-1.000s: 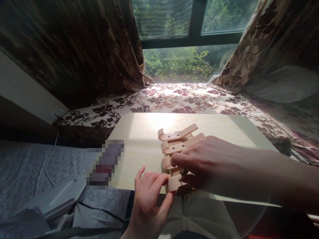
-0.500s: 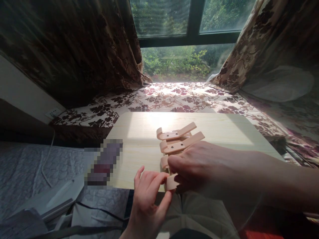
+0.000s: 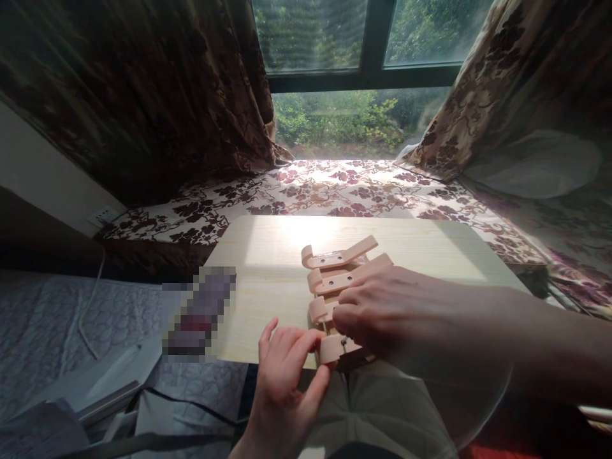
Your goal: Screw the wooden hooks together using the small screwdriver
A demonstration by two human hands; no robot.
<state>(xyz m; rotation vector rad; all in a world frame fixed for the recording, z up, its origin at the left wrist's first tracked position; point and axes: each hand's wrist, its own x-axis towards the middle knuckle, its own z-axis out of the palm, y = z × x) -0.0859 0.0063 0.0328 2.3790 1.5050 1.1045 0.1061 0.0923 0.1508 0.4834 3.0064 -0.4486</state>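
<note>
A wooden hook rack lies on the tabletop, with several pale hooks side by side. The far hook and the second hook each show two dark screws. Closest to me is the near hook, its curled end pinched between the thumb and fingers of my left hand. A dark screw shows in that near hook. Over the right part of the rack, my right hand is closed with curled fingers; whatever is in it is hidden. It covers much of the third hook.
The light wood table ends just before my lap. A blurred-out item lies at its left edge. Beyond are a flowered window seat, curtains and a window. A quilted surface with a cable is at left.
My right hand has shifted a little to the right, uncovering the screw and more of the near hook. The left hand keeps its pinch.
</note>
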